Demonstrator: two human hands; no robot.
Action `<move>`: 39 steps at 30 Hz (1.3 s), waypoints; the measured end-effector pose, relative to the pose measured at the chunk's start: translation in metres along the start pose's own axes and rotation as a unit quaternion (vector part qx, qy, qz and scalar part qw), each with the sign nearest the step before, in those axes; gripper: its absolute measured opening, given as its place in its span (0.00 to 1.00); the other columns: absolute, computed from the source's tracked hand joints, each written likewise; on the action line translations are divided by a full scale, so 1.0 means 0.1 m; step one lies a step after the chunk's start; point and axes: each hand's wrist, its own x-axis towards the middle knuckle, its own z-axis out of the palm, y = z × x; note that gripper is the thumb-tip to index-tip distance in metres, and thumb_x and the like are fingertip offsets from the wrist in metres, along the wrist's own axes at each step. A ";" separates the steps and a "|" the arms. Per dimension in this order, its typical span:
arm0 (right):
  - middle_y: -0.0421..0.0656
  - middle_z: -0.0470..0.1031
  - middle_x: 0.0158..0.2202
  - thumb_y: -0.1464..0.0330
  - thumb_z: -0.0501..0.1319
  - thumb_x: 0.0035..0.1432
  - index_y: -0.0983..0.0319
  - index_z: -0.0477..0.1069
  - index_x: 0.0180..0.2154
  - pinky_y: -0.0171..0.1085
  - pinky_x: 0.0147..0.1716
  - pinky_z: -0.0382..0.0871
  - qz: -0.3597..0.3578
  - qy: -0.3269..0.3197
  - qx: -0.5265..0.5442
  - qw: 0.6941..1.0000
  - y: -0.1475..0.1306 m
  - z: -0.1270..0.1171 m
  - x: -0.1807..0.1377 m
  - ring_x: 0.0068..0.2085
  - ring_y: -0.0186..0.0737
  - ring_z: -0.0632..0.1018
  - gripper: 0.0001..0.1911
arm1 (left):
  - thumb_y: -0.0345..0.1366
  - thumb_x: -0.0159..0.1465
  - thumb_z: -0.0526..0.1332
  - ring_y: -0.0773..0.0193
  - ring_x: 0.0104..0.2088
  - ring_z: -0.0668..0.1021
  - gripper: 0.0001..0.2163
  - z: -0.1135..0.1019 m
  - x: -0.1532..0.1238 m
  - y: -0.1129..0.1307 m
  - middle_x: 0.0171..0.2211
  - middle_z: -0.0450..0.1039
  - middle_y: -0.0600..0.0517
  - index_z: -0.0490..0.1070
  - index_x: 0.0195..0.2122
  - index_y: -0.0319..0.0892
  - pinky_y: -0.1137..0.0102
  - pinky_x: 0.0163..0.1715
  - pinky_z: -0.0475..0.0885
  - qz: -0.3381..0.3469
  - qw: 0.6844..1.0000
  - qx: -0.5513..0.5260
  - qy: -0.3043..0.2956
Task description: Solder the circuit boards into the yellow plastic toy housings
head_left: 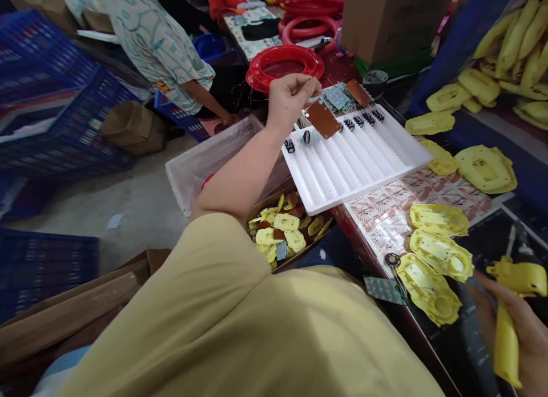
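My left hand (pixel 290 98) is raised over the far corner of a white ridged tray (pixel 363 163), its fingers pinched on thin wires from which a small brown circuit board (pixel 323 119) hangs. A few small black parts (pixel 362 120) sit in the tray's back rows. At the lower right, my right hand (pixel 520 331) is wrapped round the handle of a yellow tool (pixel 511 311). Three yellow plastic shells (pixel 436 260) lie on the table between the two hands.
A cardboard box of yellow and brown pieces (pixel 286 234) stands below the tray. Red plastic rings (pixel 285 63) and a cardboard box (pixel 389 17) lie beyond. More yellow shells (pixel 486 167) pile up on the right. Another person in a patterned shirt (pixel 160 46) bends at upper left beside blue crates (pixel 51 106).
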 end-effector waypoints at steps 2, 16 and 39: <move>0.42 0.88 0.45 0.49 0.65 0.75 0.45 0.79 0.58 0.52 0.35 0.87 -0.031 0.010 0.016 0.999 0.07 0.15 0.12 0.39 0.58 0.89 0.16 | 0.24 0.79 0.61 0.71 0.35 0.86 0.17 0.19 -0.10 0.23 0.31 0.83 0.57 0.76 0.31 0.45 0.75 0.37 0.79 -0.062 0.994 -0.086 -0.035; 0.46 0.87 0.48 0.57 0.71 0.74 0.54 0.80 0.55 0.38 0.45 0.81 0.025 -0.018 -0.083 0.996 0.04 0.32 -0.06 0.51 0.48 0.87 0.12 | 0.40 0.72 0.74 0.55 0.42 0.88 0.08 1.78 -1.26 0.19 0.35 0.86 0.49 0.87 0.44 0.40 0.57 0.46 0.82 0.026 0.762 0.131 -0.634; 0.42 0.88 0.43 0.66 0.76 0.67 0.52 0.79 0.65 0.41 0.30 0.85 0.077 0.217 0.018 0.973 -0.39 -0.21 -0.79 0.33 0.46 0.87 0.27 | 0.30 0.64 0.70 0.58 0.43 0.87 0.07 2.39 -1.89 0.11 0.36 0.87 0.53 0.88 0.38 0.47 0.66 0.47 0.76 0.213 0.639 0.273 -0.687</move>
